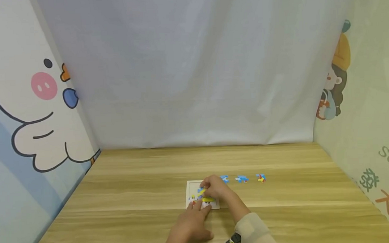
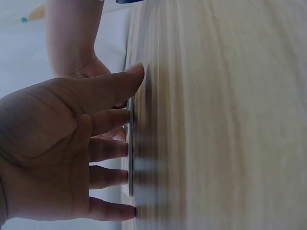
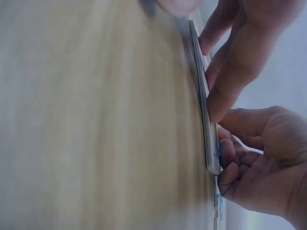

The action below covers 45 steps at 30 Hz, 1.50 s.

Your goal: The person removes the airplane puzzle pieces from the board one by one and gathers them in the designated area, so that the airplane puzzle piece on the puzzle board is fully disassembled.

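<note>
A small square puzzle board (image 1: 187, 194) with a pale frame lies on the table, partly filled with colourful pieces. My right hand (image 1: 214, 186) reaches over its right side and pinches a blue and yellow puzzle piece (image 1: 201, 191) between thumb and fingers, low over the board. Fairly straight fingers of my left hand (image 1: 193, 222) rest on the near edge of the board, its thumb spread to the right. In the left wrist view the left hand (image 2: 57, 148) has its fingertips along the board's side. The right wrist view shows the right hand (image 3: 268, 163) with curled fingers against the board.
Three loose pieces lie in a row to the right of the board: a blue one (image 1: 224, 179), another blue one (image 1: 241, 179) and a blue, red and yellow one (image 1: 261, 177). The wooden table (image 1: 135, 182) runs back to a pale curtain (image 1: 186, 82).
</note>
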Tool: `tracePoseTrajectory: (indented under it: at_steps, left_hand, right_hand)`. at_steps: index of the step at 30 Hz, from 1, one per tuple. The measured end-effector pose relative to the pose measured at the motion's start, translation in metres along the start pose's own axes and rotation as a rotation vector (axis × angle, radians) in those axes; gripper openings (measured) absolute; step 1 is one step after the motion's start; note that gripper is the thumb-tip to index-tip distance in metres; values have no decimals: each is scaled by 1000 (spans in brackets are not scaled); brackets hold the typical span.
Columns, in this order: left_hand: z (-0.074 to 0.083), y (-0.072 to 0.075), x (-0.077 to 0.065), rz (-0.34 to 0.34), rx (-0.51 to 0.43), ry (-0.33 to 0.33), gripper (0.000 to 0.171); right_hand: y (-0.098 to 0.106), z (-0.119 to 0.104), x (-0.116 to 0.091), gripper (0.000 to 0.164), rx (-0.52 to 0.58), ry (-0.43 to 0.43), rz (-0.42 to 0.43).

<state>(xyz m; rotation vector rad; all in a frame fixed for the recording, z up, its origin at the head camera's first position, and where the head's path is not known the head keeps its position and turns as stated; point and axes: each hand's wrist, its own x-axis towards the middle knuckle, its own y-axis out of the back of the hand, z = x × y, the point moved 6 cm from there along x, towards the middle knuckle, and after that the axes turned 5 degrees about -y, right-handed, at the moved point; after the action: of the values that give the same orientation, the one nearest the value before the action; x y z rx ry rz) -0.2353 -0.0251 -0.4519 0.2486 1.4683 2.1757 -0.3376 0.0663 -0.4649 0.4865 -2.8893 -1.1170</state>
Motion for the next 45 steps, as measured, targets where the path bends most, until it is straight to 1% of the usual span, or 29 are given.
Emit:
tracePoseTrajectory:
  at_steps: [9,16,21,27,31,35,37,41,45]
  left_hand:
    - [0,0,0,5,-10,6,77]
    - [-2,-1,2,-13,-19,16,76]
    - [-2,0,1,-5,-33,15,75]
    - [-1,1,1,-10,-30,14,75]
    - [-2,1,1,-4,-22,14,74]
    - [-2,1,1,2,-24,16,74]
    - [-2,0,1,0,-23,16,75]
    - [-2,-1,2,-6,-22,19,76]
    - [-3,-2,3,0,-23,26,76]
  right_hand:
    - [2,-1,-1,25,6,1,1]
    - [2,-2,1,29,11,31,25]
    - [3,-5,2,31,36,57,35]
    - [7,-9,-1,25,102,124,48]
    - [15,-8,-7,19,186,144,54]
    - [24,-4,-10,17,262,128,69]
    - [27,-2,-10,17,263,115,78]
    - [30,2,-11,17,232,98,84]
    - [33,6,-14,18,240,84,90]
